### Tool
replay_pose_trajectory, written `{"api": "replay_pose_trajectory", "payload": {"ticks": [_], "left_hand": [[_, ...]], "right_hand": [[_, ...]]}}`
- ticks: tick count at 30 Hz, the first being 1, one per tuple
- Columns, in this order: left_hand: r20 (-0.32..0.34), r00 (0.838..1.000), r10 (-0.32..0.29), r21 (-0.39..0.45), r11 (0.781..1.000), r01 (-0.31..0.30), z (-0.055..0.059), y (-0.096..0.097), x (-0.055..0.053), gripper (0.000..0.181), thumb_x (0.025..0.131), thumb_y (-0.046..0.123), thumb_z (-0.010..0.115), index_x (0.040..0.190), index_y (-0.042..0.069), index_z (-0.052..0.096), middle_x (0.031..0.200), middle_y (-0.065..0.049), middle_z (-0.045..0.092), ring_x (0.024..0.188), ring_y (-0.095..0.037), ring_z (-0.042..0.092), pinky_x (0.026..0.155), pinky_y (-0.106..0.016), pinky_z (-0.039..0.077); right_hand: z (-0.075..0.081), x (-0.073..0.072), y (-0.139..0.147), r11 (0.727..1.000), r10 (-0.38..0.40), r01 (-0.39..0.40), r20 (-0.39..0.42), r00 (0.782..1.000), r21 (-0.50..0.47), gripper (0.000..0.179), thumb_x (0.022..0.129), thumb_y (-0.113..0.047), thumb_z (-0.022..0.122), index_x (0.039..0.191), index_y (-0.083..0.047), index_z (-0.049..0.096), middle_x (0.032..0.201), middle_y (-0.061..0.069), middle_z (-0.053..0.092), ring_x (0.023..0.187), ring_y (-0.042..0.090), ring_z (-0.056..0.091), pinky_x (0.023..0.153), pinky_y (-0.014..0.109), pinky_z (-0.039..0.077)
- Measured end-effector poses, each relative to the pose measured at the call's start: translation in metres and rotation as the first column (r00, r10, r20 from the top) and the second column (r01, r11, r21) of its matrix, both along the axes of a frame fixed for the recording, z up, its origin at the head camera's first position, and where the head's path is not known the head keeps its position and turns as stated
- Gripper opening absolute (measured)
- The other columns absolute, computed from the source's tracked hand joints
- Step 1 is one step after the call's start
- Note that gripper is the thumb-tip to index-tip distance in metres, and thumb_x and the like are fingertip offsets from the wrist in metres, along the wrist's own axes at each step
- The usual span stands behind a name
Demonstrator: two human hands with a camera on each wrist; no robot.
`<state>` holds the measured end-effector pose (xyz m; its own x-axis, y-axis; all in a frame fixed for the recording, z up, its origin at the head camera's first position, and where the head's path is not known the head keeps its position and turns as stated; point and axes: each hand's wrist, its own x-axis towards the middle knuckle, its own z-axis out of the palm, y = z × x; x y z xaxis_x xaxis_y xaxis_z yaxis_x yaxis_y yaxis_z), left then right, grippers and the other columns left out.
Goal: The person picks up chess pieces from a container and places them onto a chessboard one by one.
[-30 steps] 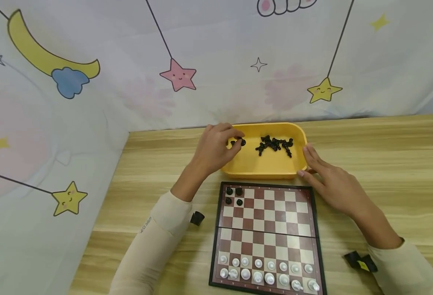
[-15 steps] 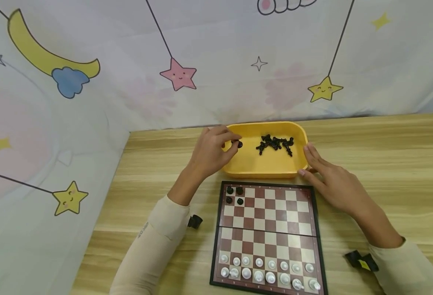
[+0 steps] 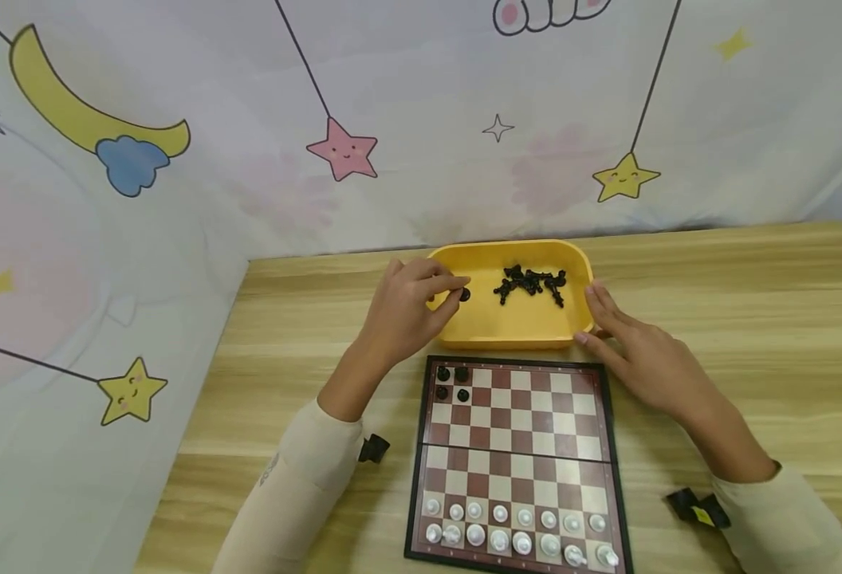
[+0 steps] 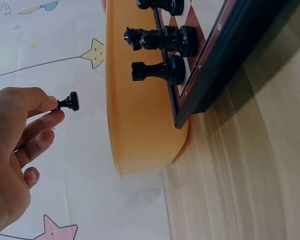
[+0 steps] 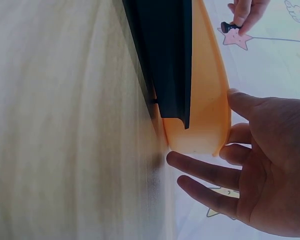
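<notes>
My left hand (image 3: 407, 307) pinches a small black chess piece (image 4: 70, 101) between thumb and fingertips, base pointing away from the hand. In the head view it is over the left end of a yellow tray (image 3: 496, 343). Which piece it is I cannot tell. With fairly straight fingers, my right hand (image 3: 647, 363) touches the tray's right end, its thumb at the near corner. A heap of black chess pieces (image 3: 529, 281) lies inside the tray. On the chessboard (image 3: 521, 434) just nearer, several black pieces (image 4: 162, 71) stand at the far left corner, a rook among them.
Two rows of white chess pieces (image 3: 521, 544) stand along the board's near side. Black straps (image 3: 697, 509) hang by the right sleeve, and a black object (image 3: 374, 448) shows beside the left sleeve. A printed cloth (image 3: 428, 159) rises behind the wooden table (image 3: 306, 319).
My left hand has drawn a little toward the near side with the black chess piece, which was farther back over the tray. My right hand stays on the tray's end.
</notes>
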<state>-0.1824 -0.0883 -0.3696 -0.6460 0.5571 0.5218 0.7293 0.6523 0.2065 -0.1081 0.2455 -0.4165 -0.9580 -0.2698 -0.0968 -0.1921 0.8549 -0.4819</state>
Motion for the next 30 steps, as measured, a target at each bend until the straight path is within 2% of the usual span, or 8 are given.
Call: {"api": "replay_pose_trajectory", "payload": {"ticks": [12, 17, 24, 30], "left_hand": [[-0.040, 0.999, -0.013, 0.038, 0.999, 0.014, -0.005, -0.001, 0.013, 0.015, 0.095, 0.011, 0.079, 0.107, 0.012, 0.086, 0.097, -0.004, 0.077, 0.078, -0.018, 0.063, 0.068, -0.035, 0.032], [-0.039, 0.999, -0.023, 0.064, 0.998, 0.025, -0.006, -0.002, 0.017, 0.016, 0.095, 0.011, 0.078, 0.109, 0.012, 0.085, 0.094, -0.003, 0.075, 0.073, -0.016, 0.060, 0.069, -0.035, 0.031], [-0.033, 0.999, -0.036, 0.103, 0.994, 0.039, -0.008, -0.004, 0.022, 0.011, 0.092, 0.010, 0.079, 0.103, 0.009, 0.080, 0.093, -0.002, 0.079, 0.066, -0.014, 0.057, 0.067, -0.034, 0.032], [-0.029, 0.999, -0.038, 0.086, 0.995, 0.040, -0.009, -0.004, 0.025, 0.012, 0.091, 0.012, 0.082, 0.101, 0.010, 0.075, 0.093, -0.001, 0.078, 0.067, -0.013, 0.056, 0.069, -0.034, 0.034]], "right_hand": [[-0.001, 0.001, -0.002, 1.000, 0.010, -0.010, 0.005, 1.000, 0.006, 0.074, 0.114, -0.054, 0.036, 0.171, -0.018, 0.006, 0.177, 0.010, 0.009, 0.134, 0.054, 0.057, 0.104, 0.074, 0.046], [-0.001, 0.002, -0.002, 1.000, 0.002, -0.002, -0.004, 1.000, -0.001, 0.074, 0.114, -0.054, 0.036, 0.171, -0.017, 0.006, 0.177, 0.011, 0.010, 0.134, 0.055, 0.057, 0.105, 0.074, 0.045], [-0.003, 0.001, -0.001, 1.000, 0.008, -0.008, -0.012, 1.000, -0.005, 0.074, 0.114, -0.053, 0.037, 0.171, -0.018, 0.006, 0.177, 0.010, 0.010, 0.131, 0.055, 0.059, 0.101, 0.074, 0.047], [-0.002, 0.001, -0.001, 1.000, 0.000, 0.000, -0.010, 1.000, -0.006, 0.075, 0.114, -0.054, 0.037, 0.171, -0.020, 0.005, 0.177, 0.009, 0.011, 0.133, 0.055, 0.057, 0.103, 0.075, 0.046]]}}
